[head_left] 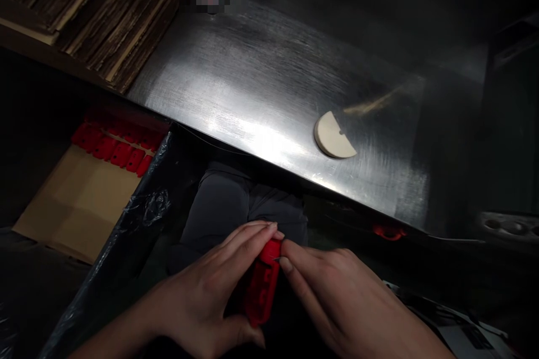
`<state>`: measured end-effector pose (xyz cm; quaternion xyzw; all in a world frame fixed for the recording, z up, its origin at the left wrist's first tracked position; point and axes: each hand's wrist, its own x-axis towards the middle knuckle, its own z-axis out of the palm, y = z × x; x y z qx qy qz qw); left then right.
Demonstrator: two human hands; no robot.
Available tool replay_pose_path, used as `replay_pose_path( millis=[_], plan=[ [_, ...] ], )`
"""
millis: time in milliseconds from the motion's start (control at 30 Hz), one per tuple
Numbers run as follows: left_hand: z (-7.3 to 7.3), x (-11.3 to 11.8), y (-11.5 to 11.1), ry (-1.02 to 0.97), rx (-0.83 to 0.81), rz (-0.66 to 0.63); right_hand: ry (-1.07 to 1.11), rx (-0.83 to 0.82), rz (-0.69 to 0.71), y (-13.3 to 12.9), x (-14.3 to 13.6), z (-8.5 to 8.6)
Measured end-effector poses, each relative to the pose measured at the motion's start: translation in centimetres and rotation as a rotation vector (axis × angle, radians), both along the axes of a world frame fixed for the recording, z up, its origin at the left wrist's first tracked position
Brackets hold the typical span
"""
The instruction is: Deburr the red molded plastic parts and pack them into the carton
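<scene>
My left hand is closed around a red plastic casing, its fingers over the top end and its thumb at the lower end. The casing is long and hollow, with its recessed side partly facing me, and is held tilted above my lap. At its upper right edge, the thumb and forefinger of my right hand are pinched together on a thin, pale sliver. Only a short bit of that sliver shows; the fingertips hide the rest. The far side of the casing is covered by my left fingers.
A shiny metal table lies ahead, bearing a pale half-round piece with a small notch. Stacked brown cardboard stands at upper left. Below it, several red casings lie in rows on a cardboard sheet, beside dark plastic film.
</scene>
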<state>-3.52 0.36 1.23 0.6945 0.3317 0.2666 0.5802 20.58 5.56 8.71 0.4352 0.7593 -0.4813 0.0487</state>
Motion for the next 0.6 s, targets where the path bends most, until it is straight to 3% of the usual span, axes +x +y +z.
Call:
replay_pose_path(
  millis=[267, 367, 500, 533, 600],
  plan=[
    [0.3, 0.0, 0.3, 0.013, -0.043, 0.017, 0.133, -0.159, -0.103, 0.8, 0.7, -0.3],
    [0.4, 0.0, 0.4, 0.012, -0.040, 0.047, 0.291, -0.306, -0.269, 0.9, 1.1, -1.1],
    [0.5, 0.2, 0.7, 0.016, -0.065, 0.080, 0.483, -0.487, -0.607, 0.6, 2.1, -2.3],
    [0.5, 0.3, 0.9, 0.013, -0.080, 0.086, 0.471, -0.460, -0.684, 0.8, 2.7, -2.5],
    [0.5, 0.4, 1.2, -0.008, -0.098, 0.096, 0.313, -0.204, -0.827, 1.7, 4.3, -3.0]
  ],
)
